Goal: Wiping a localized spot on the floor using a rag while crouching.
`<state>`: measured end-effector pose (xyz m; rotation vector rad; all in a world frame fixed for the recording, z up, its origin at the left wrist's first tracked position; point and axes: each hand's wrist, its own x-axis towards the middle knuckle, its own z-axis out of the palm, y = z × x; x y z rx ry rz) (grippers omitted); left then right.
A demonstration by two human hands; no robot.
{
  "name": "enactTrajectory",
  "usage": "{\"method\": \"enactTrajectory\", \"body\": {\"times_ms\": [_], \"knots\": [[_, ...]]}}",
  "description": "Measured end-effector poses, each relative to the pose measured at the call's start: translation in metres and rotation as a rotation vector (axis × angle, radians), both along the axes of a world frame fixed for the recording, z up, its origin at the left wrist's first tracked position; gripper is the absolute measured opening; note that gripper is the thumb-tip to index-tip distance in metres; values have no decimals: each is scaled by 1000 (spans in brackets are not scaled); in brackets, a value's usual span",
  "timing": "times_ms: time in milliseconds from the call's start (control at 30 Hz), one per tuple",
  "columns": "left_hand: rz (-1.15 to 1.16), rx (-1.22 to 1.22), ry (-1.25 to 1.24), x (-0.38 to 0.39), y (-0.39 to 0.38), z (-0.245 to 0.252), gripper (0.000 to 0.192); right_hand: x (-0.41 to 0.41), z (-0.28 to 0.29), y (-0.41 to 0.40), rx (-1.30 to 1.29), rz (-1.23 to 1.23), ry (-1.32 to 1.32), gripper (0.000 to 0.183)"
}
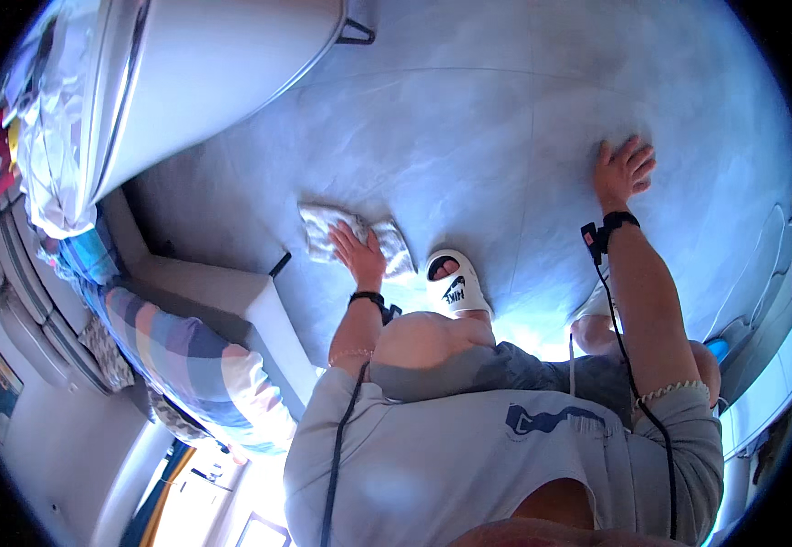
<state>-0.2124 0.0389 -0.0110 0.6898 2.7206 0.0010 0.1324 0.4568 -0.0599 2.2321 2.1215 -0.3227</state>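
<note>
My left hand (360, 254) lies flat, fingers spread, on a crumpled light cloth (392, 246) on the smooth grey floor (464, 157). The cloth reaches out on both sides of the palm. Off to the right, my right hand (624, 169) is spread palm down at the floor with nothing in it. A black band with a small device and a cable sits on each wrist. Between the hands is my foot in a white slide sandal (457, 284); the other foot is mostly hidden behind my right arm.
A white rounded piece of furniture (225, 68) with a black foot stands at upper left. Left of me is a low light-coloured base (211, 284) beside a checked blanket (170, 335). A thin white cable (744, 263) lies at the right, near a blue object (716, 350).
</note>
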Motion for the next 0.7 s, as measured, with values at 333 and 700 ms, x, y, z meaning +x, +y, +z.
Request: {"method": "enactTrajectory", "body": {"times_ms": [333,700], "knots": [[146,87,72,15,-22,-21,82,20,-1,20,-182,7,-101,125],[695,39,201,-245,44,-49,81,26,9,35,-398,53,-222,138]]}}
